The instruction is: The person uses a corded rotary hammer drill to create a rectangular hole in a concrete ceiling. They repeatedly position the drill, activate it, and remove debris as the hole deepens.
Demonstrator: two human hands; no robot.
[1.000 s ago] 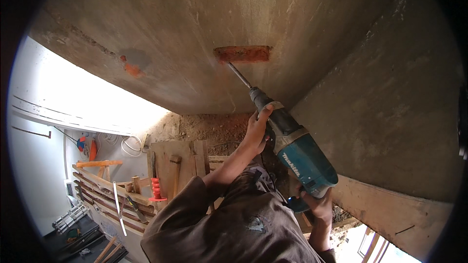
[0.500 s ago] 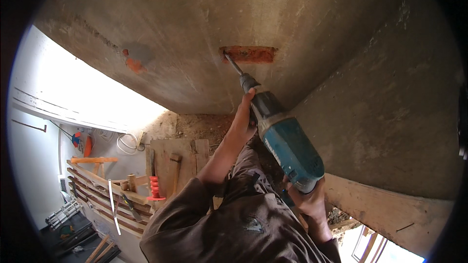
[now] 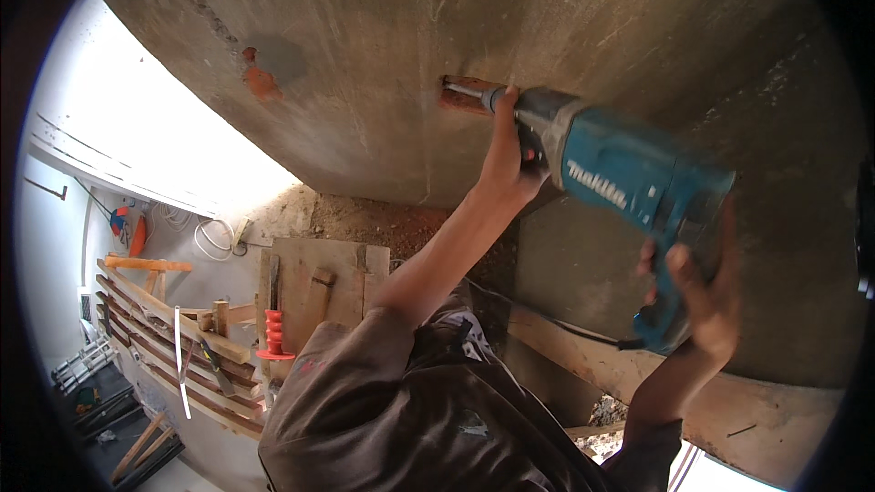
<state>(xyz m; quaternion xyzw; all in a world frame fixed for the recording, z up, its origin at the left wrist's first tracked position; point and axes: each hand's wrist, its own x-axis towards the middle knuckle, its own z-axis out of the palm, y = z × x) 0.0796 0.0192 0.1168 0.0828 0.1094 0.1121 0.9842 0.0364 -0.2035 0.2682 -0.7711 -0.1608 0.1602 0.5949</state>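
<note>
A blue and black rotary hammer drill (image 3: 606,159) lies slantwise across the front of a grey plastered wall (image 3: 365,64). My left hand (image 3: 510,164) is closed round the grip behind its chuck, thumb up along the front. At the back end my right hand (image 3: 709,301) wraps the rear handle, slightly blurred. The metal bit (image 3: 463,88) reaches into a shallow slot (image 3: 469,104) with exposed red brick. The drill's body covers the slot's right part. A black cable (image 3: 583,335) trails from the handle.
Left of the slot is a chipped red patch (image 3: 262,84). Below lie a wooden board (image 3: 342,301), a red-guarded chisel (image 3: 274,335) and a wooden-handled hammer (image 3: 319,296). Stacked slats (image 3: 173,346) stand at lower left. A side wall (image 3: 775,246) rises on the right, with a plank (image 3: 775,419) along it.
The drill has swung round, its back end moving right and up, so it lies flatter across the wall. Both hands moved with it. The bit remains at the slot, now angled more sideways.
</note>
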